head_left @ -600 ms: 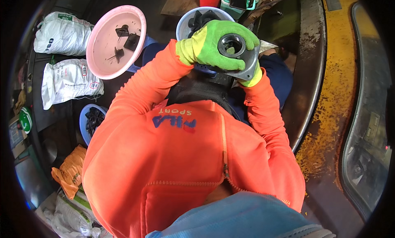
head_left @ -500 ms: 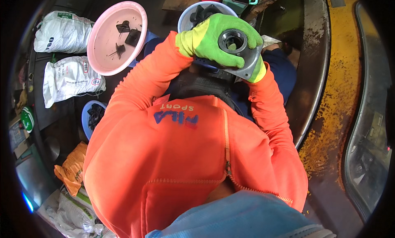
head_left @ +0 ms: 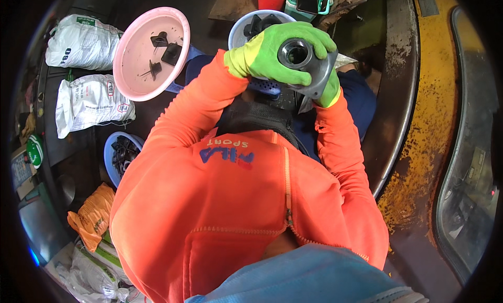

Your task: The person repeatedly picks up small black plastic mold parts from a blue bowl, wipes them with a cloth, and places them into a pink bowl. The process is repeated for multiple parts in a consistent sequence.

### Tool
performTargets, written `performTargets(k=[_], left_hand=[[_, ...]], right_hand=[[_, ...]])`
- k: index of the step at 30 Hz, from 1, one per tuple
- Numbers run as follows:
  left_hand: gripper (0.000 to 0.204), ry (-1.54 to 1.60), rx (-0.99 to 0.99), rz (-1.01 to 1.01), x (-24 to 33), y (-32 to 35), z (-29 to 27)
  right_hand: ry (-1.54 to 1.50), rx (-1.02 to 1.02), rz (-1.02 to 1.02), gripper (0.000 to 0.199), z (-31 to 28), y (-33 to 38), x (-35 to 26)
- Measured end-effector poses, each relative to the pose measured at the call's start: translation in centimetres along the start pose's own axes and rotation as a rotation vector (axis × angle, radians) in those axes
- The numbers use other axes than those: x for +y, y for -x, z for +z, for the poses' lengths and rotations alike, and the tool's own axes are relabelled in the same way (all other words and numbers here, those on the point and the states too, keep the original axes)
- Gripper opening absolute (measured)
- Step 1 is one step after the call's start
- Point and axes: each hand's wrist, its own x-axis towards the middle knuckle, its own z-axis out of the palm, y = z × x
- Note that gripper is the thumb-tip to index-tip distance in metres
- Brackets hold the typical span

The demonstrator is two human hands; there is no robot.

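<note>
In front of my chest I hold a dark grey flanged part (head_left: 318,76), a squarish plate with a round hollow collar facing up toward me. My green-gloved left hand (head_left: 270,51) wraps around the collar, with fingers over its far side and thumb along the near side. My right hand (head_left: 330,92), gloved too, grips the plate from behind at its right edge. Most of its fingers are hidden by the part. Just beyond my hands, a pale blue basin (head_left: 236,38) contains several black pieces (head_left: 260,23).
A pink basin (head_left: 131,80) with several black pieces stands left. Below it a blue basin (head_left: 111,164) is full of dark parts. White sacks (head_left: 84,43) and an orange bag (head_left: 93,216) line the left. A rusty yellow machine frame (head_left: 419,161) runs along my right.
The part has tilted slightly in my hands. Green glove showed through the collar's hole before; now the hole looks mostly dark. The surroundings have shifted slightly in view.
</note>
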Motion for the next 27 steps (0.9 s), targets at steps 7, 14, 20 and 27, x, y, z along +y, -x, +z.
performTargets(k=[7,14,20,27], left_hand=[[0.045,-0.247,0.219,-0.027,1.4,0.6,1.4],[0.042,-0.085,0.039,-0.107,2.0,0.9,-0.1],[0.039,0.132,-0.115,-0.113,2.1,0.8,-0.2],[0.052,0.358,-0.446,-0.002,0.4,0.5,-0.3]], right_hand=[[-0.981,0.506,0.616,0.050,2.2,-0.4,-2.8],[-0.465,0.170,0.336,0.050,0.8,-0.4,-2.2],[-0.312,-0.055,0.180,0.049,0.5,1.0,-2.5],[-0.327,-0.175,0.151,0.048,0.8,2.7,-2.8]])
